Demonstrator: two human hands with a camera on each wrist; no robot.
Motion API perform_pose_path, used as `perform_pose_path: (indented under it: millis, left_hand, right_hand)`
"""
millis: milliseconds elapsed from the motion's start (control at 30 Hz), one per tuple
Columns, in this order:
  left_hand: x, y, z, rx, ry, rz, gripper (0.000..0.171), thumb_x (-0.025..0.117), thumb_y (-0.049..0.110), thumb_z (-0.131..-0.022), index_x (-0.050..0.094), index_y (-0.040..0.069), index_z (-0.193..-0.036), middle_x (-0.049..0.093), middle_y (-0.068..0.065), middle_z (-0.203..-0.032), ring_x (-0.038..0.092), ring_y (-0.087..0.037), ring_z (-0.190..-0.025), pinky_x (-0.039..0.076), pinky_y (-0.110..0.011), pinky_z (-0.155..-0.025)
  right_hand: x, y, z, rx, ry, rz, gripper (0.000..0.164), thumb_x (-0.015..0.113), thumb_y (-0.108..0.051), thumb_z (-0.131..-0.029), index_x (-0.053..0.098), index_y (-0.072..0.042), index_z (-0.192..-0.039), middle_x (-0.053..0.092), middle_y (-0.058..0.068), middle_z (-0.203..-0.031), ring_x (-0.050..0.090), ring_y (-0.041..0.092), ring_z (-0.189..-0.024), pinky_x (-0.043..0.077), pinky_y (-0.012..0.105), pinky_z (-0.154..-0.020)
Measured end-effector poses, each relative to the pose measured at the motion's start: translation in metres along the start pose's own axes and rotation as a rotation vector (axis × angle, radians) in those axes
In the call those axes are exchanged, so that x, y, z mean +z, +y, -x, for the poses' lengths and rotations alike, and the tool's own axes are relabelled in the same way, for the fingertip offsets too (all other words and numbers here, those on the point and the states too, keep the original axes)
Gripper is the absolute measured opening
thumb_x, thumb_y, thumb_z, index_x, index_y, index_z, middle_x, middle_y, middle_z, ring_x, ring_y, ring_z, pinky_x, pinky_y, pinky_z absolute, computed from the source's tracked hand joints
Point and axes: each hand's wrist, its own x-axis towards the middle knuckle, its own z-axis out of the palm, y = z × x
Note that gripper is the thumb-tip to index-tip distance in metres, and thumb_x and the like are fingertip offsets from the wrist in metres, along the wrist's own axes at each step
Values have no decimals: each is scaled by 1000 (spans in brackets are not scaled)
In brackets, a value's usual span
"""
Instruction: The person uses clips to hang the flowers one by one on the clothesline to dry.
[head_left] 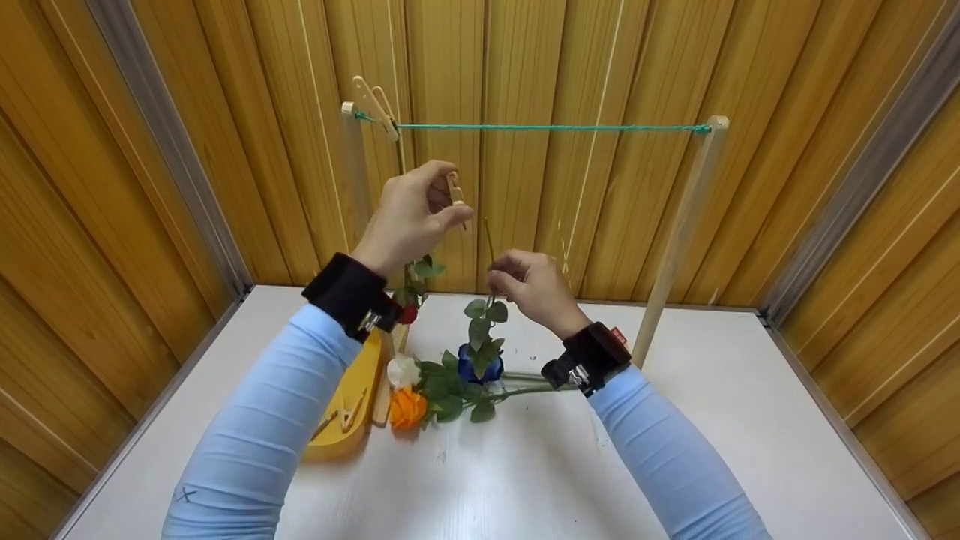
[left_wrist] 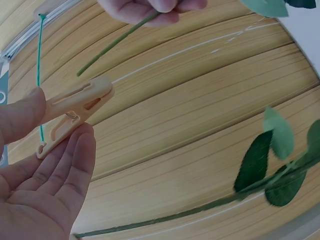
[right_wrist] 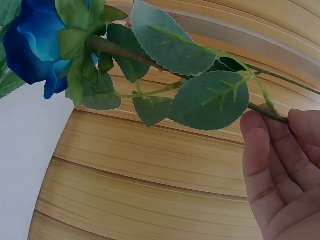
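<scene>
A beige clothespin (left_wrist: pixel 75 112) is pinched between the thumb and fingers of my left hand (head_left: pixel 412 214), below the green line (head_left: pixel 525 127). My right hand (head_left: pixel 536 289) pinches the stem of a blue rose (right_wrist: pixel 40 45), which hangs with its bloom down and its bare stem end pointing up. In the head view the blue bloom is low, close to the flowers on the table. Another clothespin (head_left: pixel 375 109) grips the line at its left end, and a red rose (head_left: pixel 408 313) hangs head down beneath it, partly hidden by my left wrist.
An orange rose (head_left: pixel 407 409) and a white rose (head_left: pixel 403 370) lie on the white table (head_left: pixel 525 480). The yellow tray (head_left: pixel 337 448) at the left holds several clothespins. A wooden post (head_left: pixel 679 247) supports the line's right end; corrugated wood-pattern walls surround the table.
</scene>
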Motion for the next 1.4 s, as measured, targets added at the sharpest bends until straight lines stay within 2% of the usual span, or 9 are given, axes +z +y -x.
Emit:
perform_pose_path:
  millis: [200, 400, 700, 933, 1067, 1167, 1300, 1400]
  left_hand:
    - [-14, 10, -18, -6, 56, -3, 46, 74, 7, -95, 58, -2, -137, 68, -11, -102, 67, -20, -90, 56, -30, -84]
    - [-20, 21, -39, -8, 131, -6, 40, 72, 4, -96, 60, -1, -134, 68, -12, -102, 67, -20, -92, 54, -27, -83]
    - [-31, 29, -62, -55, 238, -93, 33, 72, 4, -95, 64, 1, -127, 66, -8, -101, 68, -19, -95, 52, -26, -85]
    - [-35, 35, -78, -75, 268, -137, 24, 70, -2, -95, 67, 2, -118, 63, -1, -93, 66, -13, -88, 51, -22, -79]
    - [-38, 39, -82, -66, 290, -139, 22, 64, -9, -94, 68, 3, -113, 61, 1, -88, 65, -11, -83, 52, -22, -76]
    - [-38, 42, -84, -62, 296, -124, 24, 58, -14, -92, 66, 4, -105, 59, 2, -86, 64, -10, -81, 51, -22, -74]
    - [-36, 42, -88, -46, 301, -122, 26, 54, -18, -88, 61, 6, -94, 59, 2, -84, 63, -8, -80, 46, -21, -70]
    - [-32, 40, -91, -32, 303, -126, 27, 50, -20, -86, 60, 4, -92, 58, 1, -85, 60, -8, -77, 43, -20, -68]
  right_hand:
    - [-5, -10, -15, 29, 8, -9, 9, 66, 0, -97, 72, 8, -99, 74, 19, -88, 70, 22, -77, 54, 20, -64]
    - [-9, -22, -29, 71, 25, 18, 12, 64, -4, -100, 72, 5, -103, 75, 16, -91, 69, 20, -78, 55, 21, -64]
    - [-5, -30, -45, 87, 53, 27, 13, 64, -5, -102, 72, 4, -106, 74, 15, -93, 70, 23, -82, 63, 36, -69]
    - [1, -35, -58, 64, 89, 48, 13, 63, -4, -102, 72, 5, -105, 74, 15, -92, 67, 20, -78, 57, 23, -65]
    - [2, -38, -64, 71, 107, 64, 12, 64, -4, -101, 73, 4, -104, 74, 13, -91, 66, 20, -78, 55, 22, -64]
    - [1, -39, -69, 66, 120, 70, 12, 63, -4, -101, 73, 3, -103, 74, 14, -90, 68, 24, -79, 54, 22, -63]
    - [-1, -38, -72, 61, 155, 72, 12, 64, -3, -101, 72, 5, -102, 74, 15, -89, 69, 27, -77, 52, 19, -59]
    - [-1, -38, -75, 50, 186, 80, 11, 64, -1, -100, 73, 6, -101, 74, 16, -88, 69, 27, -73, 52, 17, -57]
